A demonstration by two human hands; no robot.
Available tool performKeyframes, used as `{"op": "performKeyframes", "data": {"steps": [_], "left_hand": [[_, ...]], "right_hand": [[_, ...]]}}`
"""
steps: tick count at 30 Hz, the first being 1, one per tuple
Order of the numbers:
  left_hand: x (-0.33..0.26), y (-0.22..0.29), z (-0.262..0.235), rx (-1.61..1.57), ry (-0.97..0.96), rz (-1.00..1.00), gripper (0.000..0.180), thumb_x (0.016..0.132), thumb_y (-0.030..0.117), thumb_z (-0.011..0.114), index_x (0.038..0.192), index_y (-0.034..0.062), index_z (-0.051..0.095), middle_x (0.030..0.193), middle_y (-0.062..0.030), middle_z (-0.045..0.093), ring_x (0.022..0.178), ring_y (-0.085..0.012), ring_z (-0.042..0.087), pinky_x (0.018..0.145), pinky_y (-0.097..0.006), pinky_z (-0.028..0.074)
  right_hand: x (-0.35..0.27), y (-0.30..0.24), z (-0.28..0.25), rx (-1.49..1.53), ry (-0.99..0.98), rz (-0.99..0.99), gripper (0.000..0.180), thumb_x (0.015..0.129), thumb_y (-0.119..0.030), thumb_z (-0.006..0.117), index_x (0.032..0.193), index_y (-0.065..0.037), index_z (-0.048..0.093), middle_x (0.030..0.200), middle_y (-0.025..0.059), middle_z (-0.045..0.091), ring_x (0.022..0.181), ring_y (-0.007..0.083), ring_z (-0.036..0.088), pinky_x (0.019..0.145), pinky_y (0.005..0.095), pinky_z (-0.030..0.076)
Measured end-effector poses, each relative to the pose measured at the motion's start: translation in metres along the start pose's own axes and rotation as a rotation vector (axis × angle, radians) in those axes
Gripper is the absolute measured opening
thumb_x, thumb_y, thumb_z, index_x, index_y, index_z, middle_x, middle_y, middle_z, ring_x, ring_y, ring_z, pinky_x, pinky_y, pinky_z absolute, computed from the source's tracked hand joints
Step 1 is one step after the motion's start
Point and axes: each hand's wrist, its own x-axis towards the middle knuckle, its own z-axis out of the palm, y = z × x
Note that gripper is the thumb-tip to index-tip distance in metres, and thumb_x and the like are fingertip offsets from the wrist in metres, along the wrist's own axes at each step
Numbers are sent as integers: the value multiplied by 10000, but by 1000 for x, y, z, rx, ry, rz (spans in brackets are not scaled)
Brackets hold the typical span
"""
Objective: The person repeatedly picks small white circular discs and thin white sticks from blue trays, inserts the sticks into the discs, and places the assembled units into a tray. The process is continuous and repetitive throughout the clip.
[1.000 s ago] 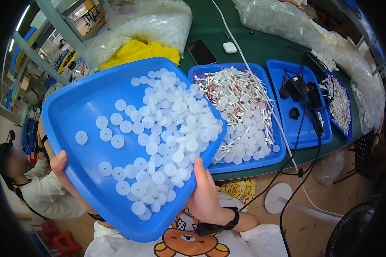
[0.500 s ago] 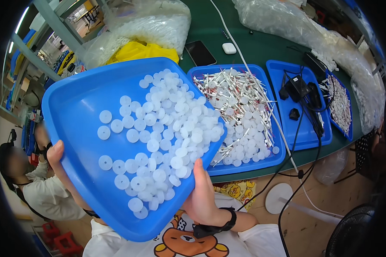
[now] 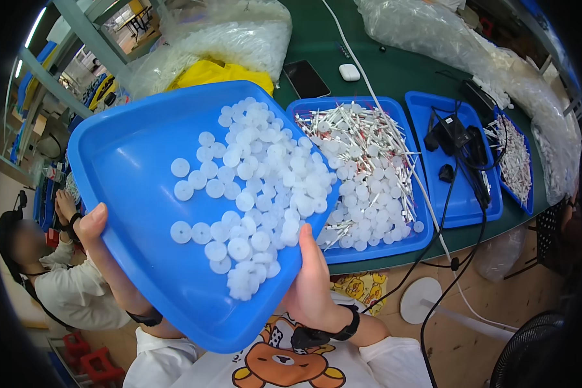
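Note:
Both my hands hold up a blue plastic tray [image 3: 142,142], tilted down toward its right corner. My left hand [image 3: 110,265] grips its left edge, thumb over the rim. With its thumb on the rim, my right hand [image 3: 312,291] clasps the near right side. Many round translucent white discs [image 3: 284,174] with small centre holes lie in it, heaped toward the low right corner. That corner overlaps a second blue tray [image 3: 368,253] on the table, which holds thin white sticks or wired parts [image 3: 349,123] and more such discs [image 3: 375,207].
On the green table [image 3: 323,39] are a phone [image 3: 306,79], a white earbud case [image 3: 350,72], and a blue tray with black adapters and cables [image 3: 452,132]. Large clear bags [image 3: 239,39] stand at the back. A white cable [image 3: 362,71] crosses the trays. A co-worker [image 3: 77,294] sits at left.
The discs have slid toward the tray's right corner, leaving more of its left floor bare. My hands and the tray have shifted slightly up, and its left side slightly right.

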Motion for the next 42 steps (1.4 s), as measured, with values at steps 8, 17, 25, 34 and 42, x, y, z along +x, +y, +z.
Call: {"op": "performKeyframes", "data": {"steps": [8,17,25,34,42], "left_hand": [[1,6,2,34,23,52,511,876,425,520,1173,10,529,1056,-162,607,954,-222,589,806,-336,501],[2,6,4,35,28,79,507,883,431,519,1167,11,531,1051,-159,607,950,-217,588,803,-332,500],[4,10,2,8,28,62,505,889,437,518,1162,12,533,1047,-157,607,946,-212,587,800,-329,499],[3,11,8,74,138,89,450,960,439,482,1122,23,538,1012,-133,603,915,-180,577,814,-286,478],[2,7,-13,177,58,234,437,944,361,514,1180,-7,517,1072,-150,597,962,-212,590,893,-333,489]], "right_hand": [[-2,4,0,16,-39,10,619,1065,-474,298,1480,-14,291,1444,150,452,1281,279,506,1056,450,442],[-10,4,4,-10,15,-7,607,1065,-472,307,1467,-17,302,1425,146,464,1277,278,509,1055,438,442],[-8,5,4,-8,37,8,632,1056,-501,304,1478,-31,285,1421,142,466,1270,272,510,1051,449,442],[-9,3,3,7,21,34,620,1058,-493,308,1498,-59,259,1452,120,434,1300,259,480,1054,434,432],[-23,6,12,-11,35,15,626,1054,-497,317,1477,-36,297,1418,131,466,1266,248,507,1039,418,448]]}}
